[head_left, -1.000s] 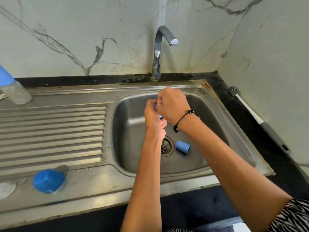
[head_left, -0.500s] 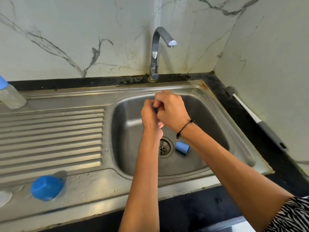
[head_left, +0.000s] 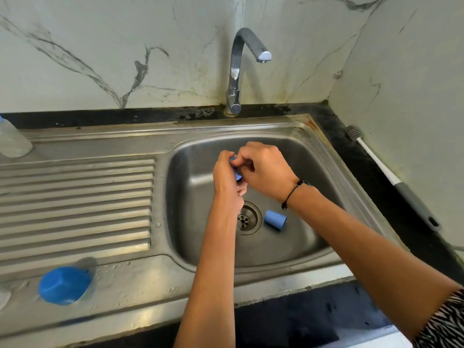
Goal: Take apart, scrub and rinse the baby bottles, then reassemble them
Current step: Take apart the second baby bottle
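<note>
Over the steel sink basin (head_left: pixel 308 177), my left hand (head_left: pixel 227 182) and my right hand (head_left: pixel 263 169) meet around a small blue bottle part (head_left: pixel 236 173). Both hands grip it with curled fingers, and most of it is hidden between them. A blue cap (head_left: pixel 275 220) lies on its side on the basin floor, just right of the drain (head_left: pixel 247 219). Another blue, rounded cap (head_left: pixel 64 285) sits on the front left of the drainboard. A clear bottle (head_left: pixel 12 141) stands at the far left edge, cut off by the frame.
The tap (head_left: pixel 241 71) rises behind the basin, and no water runs from it. A long bottle brush (head_left: pixel 391 179) with a white and grey handle lies on the black counter to the right. The ribbed drainboard (head_left: pixel 75 202) fills the left side. Marble walls close the back and right.
Both hands have stayed together over the basin, working the small blue part with slight finger shifts. The view has drifted a little. The loose caps have not moved.
</note>
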Available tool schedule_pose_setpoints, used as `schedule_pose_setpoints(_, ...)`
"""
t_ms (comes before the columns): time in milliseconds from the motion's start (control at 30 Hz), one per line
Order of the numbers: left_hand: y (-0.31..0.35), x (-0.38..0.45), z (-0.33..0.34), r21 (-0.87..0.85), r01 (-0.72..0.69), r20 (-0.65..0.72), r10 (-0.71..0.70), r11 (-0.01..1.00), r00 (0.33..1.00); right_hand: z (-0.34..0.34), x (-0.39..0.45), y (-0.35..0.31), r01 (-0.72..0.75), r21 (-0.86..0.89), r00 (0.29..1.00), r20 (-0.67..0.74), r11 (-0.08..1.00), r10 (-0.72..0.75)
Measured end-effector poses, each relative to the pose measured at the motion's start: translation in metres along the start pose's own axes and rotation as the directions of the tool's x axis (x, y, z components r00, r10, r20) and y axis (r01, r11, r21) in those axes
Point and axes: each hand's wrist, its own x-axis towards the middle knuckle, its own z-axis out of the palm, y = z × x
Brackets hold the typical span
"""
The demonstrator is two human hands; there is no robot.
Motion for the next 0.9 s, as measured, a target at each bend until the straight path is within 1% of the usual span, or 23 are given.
schedule_pose_setpoints(67,0.003,-0.001,-0.003,0.011,-0.018,0.017,0.017,1.0,1.0,0.001,0.001,-0.001,0.03,0.005,0.999,0.013,1.0,-0.03)
schedule_pose_setpoints(133,0.006,-0.001,-0.005,0.015,-0.034,0.036,0.033,0.999,0.999,0.0,0.005,-0.002,0.026,0.044,1.0,0.014,0.999,-0.026)
schedule_pose_setpoints(200,0.009,-0.002,-0.007,0.026,-0.045,0.044,0.043,0.999,0.998,-0.004,0.009,-0.001,-0.046,0.107,0.999,0.019,0.993,0.044)
schedule_pose_setpoints(267,0.011,-0.002,-0.006,0.051,-0.051,0.049,0.049,0.997,0.998,-0.005,0.011,-0.002,-0.093,0.134,0.996,0.016,0.987,0.091)
schedule_pose_setpoints(367,0.01,-0.002,-0.006,0.037,-0.049,0.061,0.046,0.998,0.997,-0.002,0.012,-0.006,-0.094,0.111,0.995,-0.031,0.989,0.098)
schedule_pose_setpoints(500,0.012,0.0,-0.008,-0.002,-0.042,0.051,0.042,0.999,0.998,-0.001,0.011,-0.009,-0.196,0.147,0.977,-0.052,0.97,0.205)
schedule_pose_setpoints(533,0.012,0.001,-0.008,-0.009,-0.037,0.042,0.037,0.999,0.998,-0.001,0.01,-0.01,-0.202,0.139,0.975,-0.068,0.969,0.213)
schedule_pose_setpoints(600,0.011,0.001,-0.01,-0.04,-0.032,0.047,0.034,0.999,0.998,0.001,0.006,-0.013,-0.165,0.059,0.982,-0.088,0.985,0.17)
schedule_pose_setpoints(667,0.01,0.002,-0.011,-0.071,-0.027,0.077,0.032,0.997,0.996,0.003,0.003,-0.014,-0.115,-0.019,0.991,-0.069,0.993,0.114)
schedule_pose_setpoints(733,0.009,0.002,-0.012,-0.083,-0.014,0.123,0.024,0.996,0.992,0.003,0.003,-0.011,-0.122,-0.046,0.992,-0.043,0.991,0.12)
schedule_pose_setpoints(800,0.007,0.002,-0.013,-0.09,-0.013,0.177,0.029,0.996,0.984,0.001,0.002,-0.006,-0.193,0.008,0.981,-0.026,0.981,0.193)
schedule_pose_setpoints(900,0.003,0.001,-0.019,-0.016,-0.011,0.246,0.014,1.0,0.969,-0.002,-0.002,0.006,-0.331,0.169,0.942,0.114,0.929,0.315)
